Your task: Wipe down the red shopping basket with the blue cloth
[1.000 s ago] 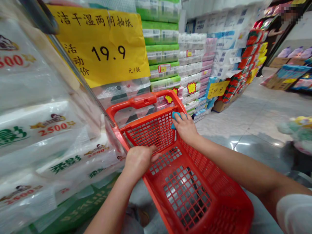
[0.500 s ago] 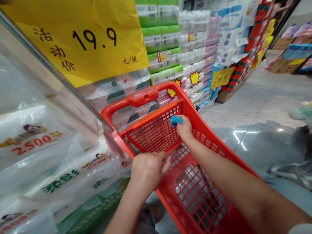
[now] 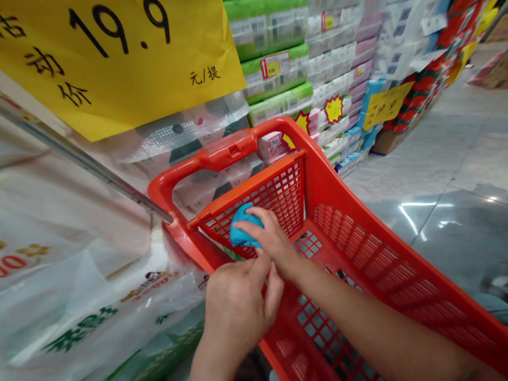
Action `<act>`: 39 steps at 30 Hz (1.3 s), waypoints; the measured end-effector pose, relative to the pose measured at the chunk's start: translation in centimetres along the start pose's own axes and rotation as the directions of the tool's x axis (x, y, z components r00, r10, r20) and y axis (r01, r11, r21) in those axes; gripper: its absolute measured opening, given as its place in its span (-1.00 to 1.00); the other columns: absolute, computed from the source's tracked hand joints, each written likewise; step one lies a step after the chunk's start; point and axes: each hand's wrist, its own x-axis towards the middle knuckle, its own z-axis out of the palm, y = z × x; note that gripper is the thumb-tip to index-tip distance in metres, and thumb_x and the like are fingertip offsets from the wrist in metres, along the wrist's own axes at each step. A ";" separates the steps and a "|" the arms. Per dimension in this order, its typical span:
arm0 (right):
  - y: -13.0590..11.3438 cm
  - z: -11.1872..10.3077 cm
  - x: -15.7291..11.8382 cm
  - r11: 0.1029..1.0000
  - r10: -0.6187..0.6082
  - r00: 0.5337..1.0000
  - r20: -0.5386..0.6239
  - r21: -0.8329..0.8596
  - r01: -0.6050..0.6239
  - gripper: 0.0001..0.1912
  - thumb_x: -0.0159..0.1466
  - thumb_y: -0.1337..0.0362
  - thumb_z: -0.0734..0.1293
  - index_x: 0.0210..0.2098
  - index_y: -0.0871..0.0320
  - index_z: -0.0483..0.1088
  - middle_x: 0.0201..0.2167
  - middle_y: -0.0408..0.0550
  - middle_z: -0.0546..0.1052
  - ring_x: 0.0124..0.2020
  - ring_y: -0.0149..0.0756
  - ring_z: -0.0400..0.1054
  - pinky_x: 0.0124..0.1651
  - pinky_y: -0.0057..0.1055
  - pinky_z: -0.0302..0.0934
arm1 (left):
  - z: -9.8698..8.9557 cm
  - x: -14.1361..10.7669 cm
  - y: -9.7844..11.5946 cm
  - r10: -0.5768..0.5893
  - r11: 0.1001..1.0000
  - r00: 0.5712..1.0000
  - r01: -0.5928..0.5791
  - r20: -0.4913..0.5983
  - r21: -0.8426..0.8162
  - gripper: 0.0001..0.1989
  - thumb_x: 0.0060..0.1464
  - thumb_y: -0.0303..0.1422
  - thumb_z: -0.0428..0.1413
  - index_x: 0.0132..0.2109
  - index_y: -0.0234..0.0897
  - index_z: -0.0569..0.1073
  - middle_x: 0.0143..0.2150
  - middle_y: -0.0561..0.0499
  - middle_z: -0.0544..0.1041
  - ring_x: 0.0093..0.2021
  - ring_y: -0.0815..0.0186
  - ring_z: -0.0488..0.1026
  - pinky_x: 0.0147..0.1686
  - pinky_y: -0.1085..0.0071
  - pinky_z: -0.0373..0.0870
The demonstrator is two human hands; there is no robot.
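A blue cloth (image 3: 243,233) is pressed against the red basket (image 3: 357,233) by the right hand (image 3: 270,241), fingers closed on it; the basket's rim is gripped by the left hand (image 3: 238,307).

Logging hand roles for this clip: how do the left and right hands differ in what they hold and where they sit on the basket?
The right hand presses a blue cloth against the red basket end wall, inside it; the left hand holds no cloth and sits at the near rim. The right arm reaches across the basket; the left comes up from below. Both are bare and meet at the same corner.
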 end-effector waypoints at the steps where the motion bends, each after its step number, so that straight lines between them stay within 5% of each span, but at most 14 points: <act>1: 0.1 0.2 0.1 0.999 -0.048 0.999 -0.002 0.004 0.048 -0.44 0.26 0.40 0.23 0.20 -0.19 0.38 0.27 -0.13 0.25 0.25 -0.18 0.14 0.31 -0.17 0.15 | 0.1 -0.1 -0.1 0.020 1.000 0.999 -0.020 -0.051 -0.005 -0.65 0.28 -0.28 -0.13 -0.42 -0.16 0.43 -0.61 0.02 0.45 -0.60 0.29 0.38 -0.50 0.31 0.14; 4: 0.2 1.0 0.5 0.998 0.068 0.975 -0.210 0.002 -0.069 -0.46 0.25 0.49 0.19 0.10 -0.08 0.49 0.24 -0.06 0.27 0.23 -0.14 0.14 0.32 -0.12 0.11 | 0.4 -0.2 -0.2 0.035 0.999 0.993 -0.037 -0.115 -0.012 -0.65 0.26 -0.29 -0.12 -0.46 -0.14 0.40 -0.64 0.05 0.40 -0.62 0.30 0.34 -0.50 0.30 0.16; 6: -0.2 1.9 0.7 0.990 0.131 0.960 -0.246 -0.013 -0.139 -0.47 0.25 0.46 0.22 0.13 -0.07 0.48 0.26 -0.02 0.24 0.24 -0.09 0.11 0.32 -0.07 0.11 | 0.5 -0.1 -0.4 0.021 0.999 0.993 -0.024 -0.114 -0.023 -0.65 0.25 -0.29 -0.11 -0.48 -0.14 0.40 -0.65 0.05 0.38 -0.62 0.32 0.33 -0.49 0.31 0.19; 11: -0.6 4.0 0.6 0.985 -0.171 0.983 -0.063 -0.031 0.169 -0.62 0.36 0.25 0.30 0.13 -0.25 0.47 0.25 -0.16 0.29 0.22 -0.16 0.07 0.29 -0.18 0.17 | 0.6 0.0 -0.8 0.008 0.998 0.982 -0.019 -0.187 -0.058 -0.66 0.24 -0.31 -0.09 -0.51 -0.17 0.36 -0.63 0.05 0.40 -0.60 0.35 0.34 -0.50 0.33 0.16; 13: -0.4 4.1 0.7 0.997 -0.076 0.979 -0.191 -0.031 0.071 -0.59 0.36 0.36 0.25 0.09 -0.18 0.51 0.23 -0.12 0.31 0.20 -0.17 0.09 0.30 -0.16 0.15 | 0.6 -0.1 -1.0 0.013 0.994 0.975 -0.035 -0.222 -0.099 -0.67 0.24 -0.34 -0.07 -0.52 -0.18 0.33 -0.62 0.07 0.40 -0.60 0.37 0.32 -0.51 0.34 0.14; 16: -0.8 4.4 0.9 0.989 0.147 0.908 -0.393 0.026 -0.149 -0.51 0.31 0.47 0.19 0.11 -0.04 0.51 0.22 0.00 0.28 0.19 -0.13 0.12 0.31 -0.09 0.14 | 0.5 -0.1 -1.0 0.050 0.982 0.958 -0.099 -0.283 -0.161 -0.69 0.20 -0.41 -0.02 -0.53 -0.20 0.27 -0.65 0.12 0.33 -0.63 0.42 0.26 -0.54 0.37 0.11; 18: -1.4 4.9 1.0 0.998 0.067 0.919 -0.389 0.036 -0.058 -0.54 0.32 0.42 0.22 0.14 -0.01 0.49 0.23 0.00 0.29 0.17 -0.11 0.11 0.28 -0.10 0.18 | 0.4 -0.1 -1.0 0.074 0.976 0.942 -0.135 -0.328 -0.169 -0.71 0.15 -0.45 0.01 -0.54 -0.22 0.24 -0.66 0.14 0.28 -0.64 0.43 0.22 -0.55 0.38 0.08; 22: -0.9 5.1 1.1 0.957 -0.282 0.925 -0.255 -0.001 0.291 -0.62 0.36 0.33 0.28 0.12 -0.09 0.50 0.20 -0.14 0.39 0.12 -0.15 0.12 0.22 -0.18 0.24 | 0.3 -0.1 -1.1 0.082 0.976 0.935 -0.145 -0.345 -0.163 -0.72 0.13 -0.48 0.03 -0.53 -0.23 0.22 -0.64 0.16 0.24 -0.63 0.45 0.19 -0.54 0.39 0.08; 28: 0.5 4.5 0.7 0.999 -0.004 0.900 -0.435 0.030 0.019 -0.52 0.31 0.49 0.19 0.11 -0.01 0.50 0.23 -0.07 0.35 0.13 -0.12 0.14 0.23 -0.08 0.22 | 0.3 -0.1 -1.2 0.090 0.977 0.941 -0.147 -0.327 -0.155 -0.73 0.15 -0.48 0.03 -0.52 -0.23 0.24 -0.64 0.17 0.22 -0.64 0.44 0.17 -0.54 0.38 0.08; 33: 0.4 5.2 0.3 0.938 -0.346 0.910 -0.229 -0.050 0.344 -0.63 0.39 0.32 0.25 0.12 -0.10 0.49 0.20 -0.22 0.43 0.12 -0.14 0.14 0.15 -0.17 0.26 | 0.1 -0.1 -1.2 0.094 0.981 0.942 -0.142 -0.321 -0.129 -0.74 0.14 -0.50 0.03 -0.51 -0.23 0.27 -0.64 0.16 0.25 -0.63 0.44 0.22 -0.53 0.39 0.11; 37: 1.7 4.5 -0.1 0.999 0.006 0.893 -0.451 0.043 0.015 -0.47 0.30 0.51 0.16 0.16 0.03 0.45 0.24 -0.06 0.35 0.14 -0.14 0.14 0.24 -0.09 0.19 | -0.1 0.0 -1.2 0.098 0.981 0.946 -0.144 -0.310 -0.129 -0.74 0.15 -0.51 0.02 -0.50 -0.23 0.27 -0.64 0.17 0.24 -0.64 0.45 0.19 -0.55 0.40 0.11; 39: 2.0 4.3 -0.3 0.996 0.077 0.875 -0.477 0.074 -0.047 -0.42 0.26 0.54 0.16 0.20 0.05 0.42 0.26 -0.03 0.31 0.14 -0.13 0.14 0.26 -0.06 0.17 | 0.0 0.0 -1.2 0.101 0.981 0.944 -0.147 -0.313 -0.129 -0.73 0.16 -0.51 0.03 -0.51 -0.23 0.26 -0.64 0.17 0.23 -0.65 0.46 0.18 -0.55 0.41 0.11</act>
